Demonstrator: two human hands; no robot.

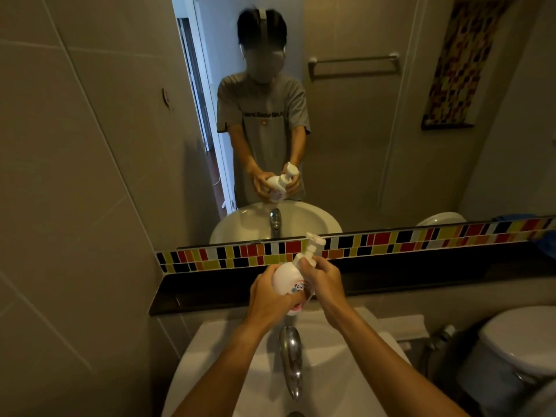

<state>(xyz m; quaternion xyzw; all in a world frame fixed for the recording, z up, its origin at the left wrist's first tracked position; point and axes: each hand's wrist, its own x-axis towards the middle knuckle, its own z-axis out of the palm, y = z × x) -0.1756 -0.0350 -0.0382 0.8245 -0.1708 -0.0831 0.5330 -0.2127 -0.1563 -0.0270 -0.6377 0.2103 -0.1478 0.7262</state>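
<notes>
White plastic pump bottle [287, 278], round-bodied, with its printed label only partly visible between the fingers. It is held in the air above the back edge of the sink [228, 371] and tilted, so the pump head [315, 239] leans up and right toward the mirror [361, 145].

Left grip [269, 296] wraps the bottle's body from the left and below. Its fingers curl round the underside and cover much of the label. Right grip [323, 279] is clenched on the neck just under the pump head, thumb uppermost. The two grips nearly meet across the bottle's shoulder.

Directly beneath is a chrome tap [291, 356], its spout running toward the camera over the sink. One forearm passes on each side of it.

Behind the bottle a dark ledge [421, 275] runs along the wall. Above it is a mosaic strip [391, 240] in red, yellow, black, orange and white, and the pump head overlaps this strip in the view. The mirror shows the same hold from the front: a person in a grey T-shirt with the bottle between both hands. Also reflected are a towel rail [355, 66] and a patterned tile panel [460, 64].

Low to the right of the sink stands a white toilet [517, 341], with chrome pipework [439, 338] between the two. Something blue [545, 246] lies at the far right end of the ledge, cut off by the frame. Grey wall tiles [75, 176] fill the left.
</notes>
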